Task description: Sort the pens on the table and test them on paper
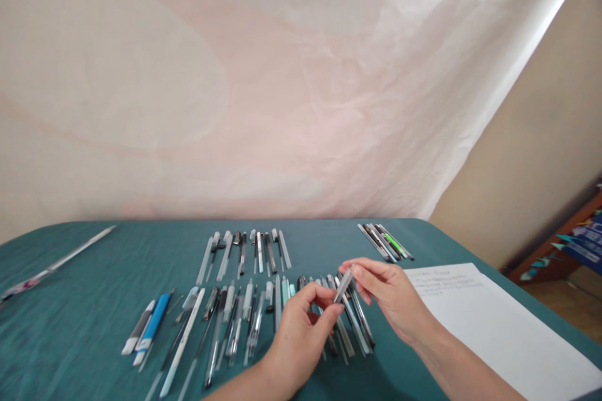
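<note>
Between my two hands is a short, translucent grey pen part (344, 284), tilted up to the right; whether it is a cap or a piece of barrel I cannot tell. My left hand (303, 326) pinches its lower end between thumb and finger. At the upper end, the thumb and fingers of my right hand (383, 288) are closed on it too. Below and behind the hands lies a row of pens and pen parts (353, 316), partly covered by my left hand. More clear pens and caps (230, 313) continue this row to the left.
A second row of pen parts (242, 254) lies farther back. At the back right is a small group of refills or thin pens (385, 243), one green. Paper sheets (493, 326) with writing lie right. Blue-and-white pens (154, 326) and a long wrapped stick (61, 263) are left.
</note>
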The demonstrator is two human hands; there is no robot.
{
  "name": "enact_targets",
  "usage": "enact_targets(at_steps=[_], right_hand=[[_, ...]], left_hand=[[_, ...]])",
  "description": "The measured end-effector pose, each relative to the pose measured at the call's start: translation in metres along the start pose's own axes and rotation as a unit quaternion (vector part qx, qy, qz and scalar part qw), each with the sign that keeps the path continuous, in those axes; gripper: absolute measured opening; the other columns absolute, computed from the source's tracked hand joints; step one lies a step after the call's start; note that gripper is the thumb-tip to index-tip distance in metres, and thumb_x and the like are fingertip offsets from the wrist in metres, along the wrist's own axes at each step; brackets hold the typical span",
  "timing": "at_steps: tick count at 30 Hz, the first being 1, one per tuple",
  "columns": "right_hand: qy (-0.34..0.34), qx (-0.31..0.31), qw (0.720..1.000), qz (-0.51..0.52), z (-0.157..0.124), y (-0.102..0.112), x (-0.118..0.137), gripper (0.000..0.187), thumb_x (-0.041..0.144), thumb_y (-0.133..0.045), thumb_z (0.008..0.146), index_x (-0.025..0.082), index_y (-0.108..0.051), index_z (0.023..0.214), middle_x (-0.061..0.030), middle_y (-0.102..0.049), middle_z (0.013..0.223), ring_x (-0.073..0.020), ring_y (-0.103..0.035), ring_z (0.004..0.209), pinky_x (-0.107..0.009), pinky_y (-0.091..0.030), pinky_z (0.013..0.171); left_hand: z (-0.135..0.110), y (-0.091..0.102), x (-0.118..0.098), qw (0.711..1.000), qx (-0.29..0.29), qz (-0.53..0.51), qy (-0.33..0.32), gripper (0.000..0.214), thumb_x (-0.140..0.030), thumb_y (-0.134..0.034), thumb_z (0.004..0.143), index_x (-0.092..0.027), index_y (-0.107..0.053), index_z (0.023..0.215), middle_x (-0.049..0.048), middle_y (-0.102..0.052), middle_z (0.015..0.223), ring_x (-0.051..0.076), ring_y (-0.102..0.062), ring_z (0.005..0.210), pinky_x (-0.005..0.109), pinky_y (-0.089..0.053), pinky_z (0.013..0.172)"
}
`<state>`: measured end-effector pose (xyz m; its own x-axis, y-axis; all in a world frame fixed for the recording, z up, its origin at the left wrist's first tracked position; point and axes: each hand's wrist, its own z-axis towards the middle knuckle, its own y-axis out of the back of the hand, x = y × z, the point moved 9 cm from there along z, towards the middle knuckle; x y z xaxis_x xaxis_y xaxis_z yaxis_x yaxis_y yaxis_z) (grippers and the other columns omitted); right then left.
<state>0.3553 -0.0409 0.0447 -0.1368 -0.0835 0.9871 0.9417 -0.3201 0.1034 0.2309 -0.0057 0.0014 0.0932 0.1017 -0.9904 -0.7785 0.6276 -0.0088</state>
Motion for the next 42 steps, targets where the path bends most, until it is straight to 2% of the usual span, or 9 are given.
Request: enact_targets(at_steps=[4,9,15,21,24,27,30,35,42], right_hand=[[-0.022,0.033,0.999,0.030,-0.002,-0.006,0.002,0.031,0.038,-0.055,0.079,0.014,-0.065,0.096,-0.0016,-0.057,0.061,-0.0087,-0.042,0.050,-0.023,-0.033,0.047],[-0.045,0.083,0.992,0.087,-0.004,-0.018,0.000,0.033,0.039,-0.053,0.080,0.018,-0.061,0.104,-0.0078,-0.062,0.090,-0.0091,-0.046,0.055,-0.023,-0.037,0.047],[-0.011,0.055,0.997,0.046,-0.005,-0.014,-0.001,0.027,0.036,-0.052,0.082,0.016,-0.064,0.095,-0.0009,-0.058,0.063,-0.0066,-0.042,0.048,-0.022,-0.033,0.049],[-0.005,0.006,1.000,0.012,-0.008,-0.010,0.004,0.029,0.039,-0.052,0.081,0.016,-0.063,0.096,0.0000,-0.056,0.059,-0.0082,-0.042,0.049,-0.023,-0.036,0.050],[-0.003,0.005,1.000,-0.008,-0.009,-0.011,0.005,0.033,0.040,-0.049,0.082,0.016,-0.060,0.101,-0.0024,-0.058,0.066,-0.0096,-0.045,0.051,-0.024,-0.039,0.050],[0.019,0.028,0.999,-0.037,-0.009,-0.015,0.006,0.042,0.038,-0.050,0.081,0.020,-0.046,0.119,-0.0074,-0.059,0.095,-0.0107,-0.050,0.059,-0.024,-0.042,0.051],[0.052,0.061,0.991,-0.104,-0.011,-0.022,0.007,0.056,0.032,-0.059,0.075,0.025,-0.035,0.126,-0.0078,-0.051,0.112,-0.0123,-0.054,0.071,-0.025,-0.045,0.059],[0.063,0.179,0.964,-0.187,-0.019,-0.046,0.005,0.053,0.024,-0.066,0.068,0.026,-0.045,0.117,-0.0028,-0.057,0.099,-0.0134,-0.056,0.073,-0.025,-0.046,0.062],[0.128,0.217,0.927,-0.278,-0.027,-0.057,0.013,0.035,0.025,-0.059,0.076,0.027,-0.056,0.111,-0.0024,-0.063,0.099,-0.0151,-0.058,0.075,-0.026,-0.044,0.073]], left_hand=[[0.000,0.000,-0.005,1.000,0.002,0.011,-0.007,0.015,-0.030,-0.053,0.077,-0.016,-0.056,0.081,0.0021,-0.055,0.075,0.012,-0.051,0.062,0.020,-0.044,0.052],[0.002,-0.005,-0.005,0.999,0.038,-0.030,-0.004,0.016,-0.030,-0.053,0.078,-0.016,-0.056,0.082,0.0019,-0.054,0.074,0.012,-0.049,0.063,0.021,-0.045,0.053],[0.004,0.003,-0.005,1.000,0.010,-0.005,-0.019,0.012,-0.028,-0.056,0.076,-0.016,-0.055,0.074,0.0003,-0.053,0.071,0.012,-0.049,0.062,0.020,-0.041,0.053],[0.002,0.007,-0.011,0.999,-0.021,0.025,-0.026,0.012,-0.028,-0.057,0.076,-0.017,-0.058,0.074,0.0020,-0.059,0.075,0.014,-0.052,0.069,0.020,-0.041,0.058],[0.002,0.002,-0.009,1.000,-0.001,-0.026,0.000,0.015,-0.031,-0.057,0.076,-0.017,-0.058,0.077,0.0021,-0.059,0.075,0.014,-0.055,0.069,0.022,-0.043,0.061],[0.008,0.000,-0.005,0.989,0.013,-0.141,0.037,0.019,-0.033,-0.058,0.075,-0.016,-0.056,0.082,0.0024,-0.061,0.076,0.014,-0.057,0.067,0.026,-0.046,0.067],[0.016,0.011,0.002,0.961,-0.035,-0.266,0.067,0.025,-0.036,-0.059,0.075,-0.016,-0.052,0.089,0.0039,-0.063,0.081,0.016,-0.060,0.075,0.031,-0.046,0.076],[0.020,0.026,0.012,0.926,-0.107,-0.353,0.084,0.025,-0.036,-0.059,0.075,-0.017,-0.048,0.087,0.0047,-0.064,0.084,0.017,-0.062,0.080,0.035,-0.044,0.081],[0.012,0.005,0.008,0.916,-0.024,-0.386,0.106,0.018,-0.034,-0.052,0.081,-0.018,-0.049,0.088,0.0050,-0.063,0.089,0.019,-0.060,0.090,0.034,-0.042,0.084]])
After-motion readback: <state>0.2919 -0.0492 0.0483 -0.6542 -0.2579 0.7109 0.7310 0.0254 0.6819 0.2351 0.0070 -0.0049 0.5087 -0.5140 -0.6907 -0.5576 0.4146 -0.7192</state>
